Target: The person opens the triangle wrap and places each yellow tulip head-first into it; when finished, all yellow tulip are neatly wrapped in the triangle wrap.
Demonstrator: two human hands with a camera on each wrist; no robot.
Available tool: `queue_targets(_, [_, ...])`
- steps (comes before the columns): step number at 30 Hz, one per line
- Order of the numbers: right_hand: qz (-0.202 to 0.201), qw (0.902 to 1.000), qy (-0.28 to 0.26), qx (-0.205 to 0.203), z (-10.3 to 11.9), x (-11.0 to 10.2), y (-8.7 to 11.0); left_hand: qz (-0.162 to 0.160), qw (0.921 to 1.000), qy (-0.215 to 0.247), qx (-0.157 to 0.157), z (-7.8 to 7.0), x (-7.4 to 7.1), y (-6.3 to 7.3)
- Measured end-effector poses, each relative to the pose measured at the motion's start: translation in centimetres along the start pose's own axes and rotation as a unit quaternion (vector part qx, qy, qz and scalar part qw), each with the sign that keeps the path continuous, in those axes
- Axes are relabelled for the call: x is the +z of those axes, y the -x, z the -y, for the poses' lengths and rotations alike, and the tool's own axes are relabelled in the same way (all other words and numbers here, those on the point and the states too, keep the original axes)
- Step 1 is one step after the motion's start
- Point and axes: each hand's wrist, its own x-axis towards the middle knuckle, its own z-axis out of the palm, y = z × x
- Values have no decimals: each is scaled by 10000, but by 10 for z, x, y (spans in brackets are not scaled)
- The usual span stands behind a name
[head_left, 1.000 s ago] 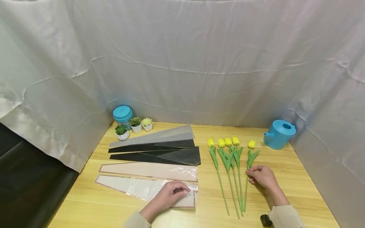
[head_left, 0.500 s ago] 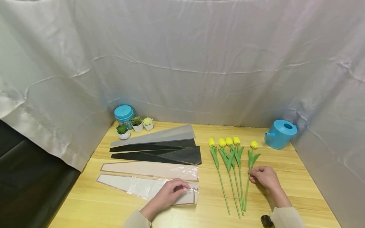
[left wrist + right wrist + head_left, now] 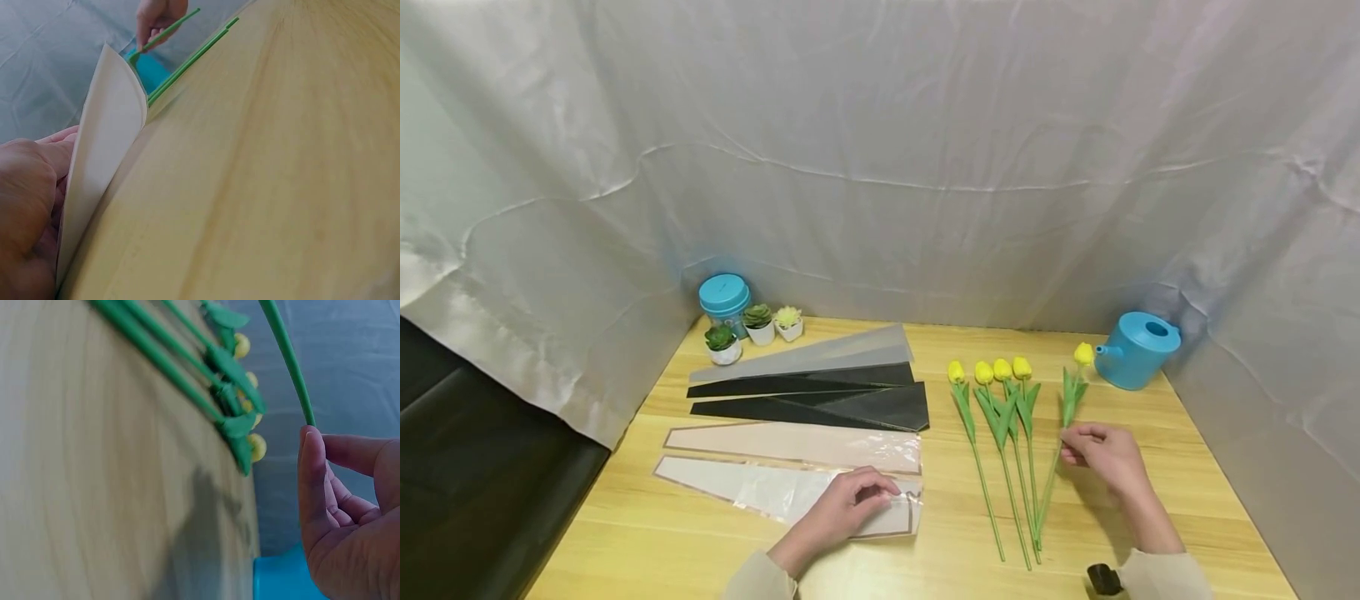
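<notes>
My right hand (image 3: 1105, 454) pinches the green stem of a yellow artificial tulip (image 3: 1069, 402) between thumb and fingertips, just below its leaves. In the right wrist view, the pinched stem (image 3: 289, 359) stands away from the table. Several more tulips (image 3: 1002, 425) lie side by side to the left of that hand. At the front, my left hand (image 3: 850, 504) pinches the edge of a pale, brown-bordered flower wrapping sleeve (image 3: 775, 492) near its wide end. The left wrist view shows the sleeve's side (image 3: 103, 125) bulging up off the table, partly hiding the fingers.
Behind lie another pale sleeve (image 3: 827, 446), black sleeves (image 3: 880, 404) and a grey one (image 3: 850, 350). Small potted succulents (image 3: 758, 325) and a blue-lidded jar (image 3: 725, 302) stand at the back left. A blue watering can (image 3: 1138, 350) stands at the back right, close to the raised tulip's bloom.
My right hand has lifted the tulip and moved slightly right; the bloom has swung up and right towards the watering can. The left hand stays at the sleeve's edge.
</notes>
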Motion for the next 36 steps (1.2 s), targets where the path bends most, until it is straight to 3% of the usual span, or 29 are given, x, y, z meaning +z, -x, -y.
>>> queue_targets(15, [-238, 9952, -874, -361, 16, 23, 16, 8, 10000, 43, 18, 2, 0, 0])
queue_targets(26, [-81, 9863, -1501, -680, 16, 41, 29, -8, 9998, 182, -39, 1, 0, 0])
queue_targets(36, [9, 9800, -1895, -611, 16, 67, 44, -190, 9993, 281, -163, -1, -2, 1])
